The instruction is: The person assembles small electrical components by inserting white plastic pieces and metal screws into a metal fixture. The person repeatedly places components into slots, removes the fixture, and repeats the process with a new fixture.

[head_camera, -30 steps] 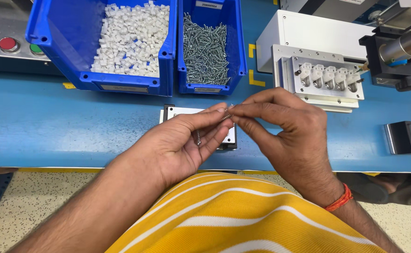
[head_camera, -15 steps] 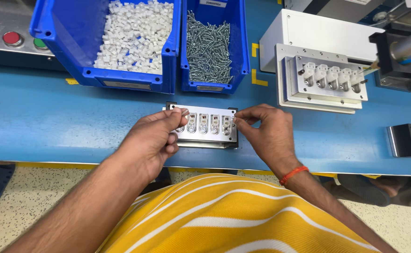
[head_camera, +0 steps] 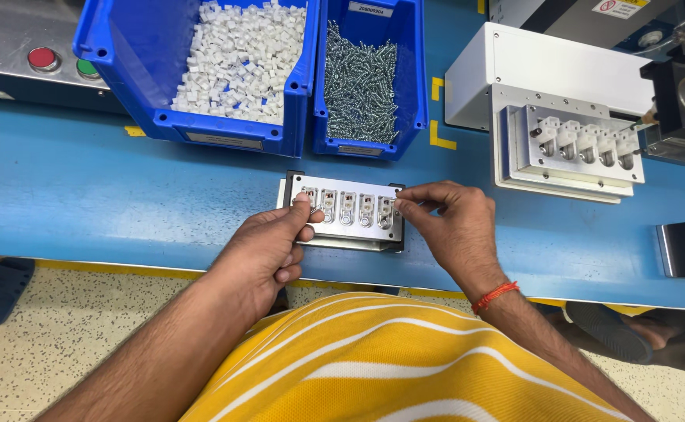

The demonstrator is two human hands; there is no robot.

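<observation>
On the blue worktop (head_camera: 124,195), both hands, left (head_camera: 268,242) and right (head_camera: 444,223), pinch the ends of a flat, rigid-looking metal fixture plate (head_camera: 345,211), probably weighty, best gripped by its edges.

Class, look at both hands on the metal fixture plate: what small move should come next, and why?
Probably the left hand should seat the small screw pinched at its fingertips into the leftmost slot of the fixture plate. The tips already rest there, while the right hand pinches the plate's right end, seemingly steadying it.
</observation>
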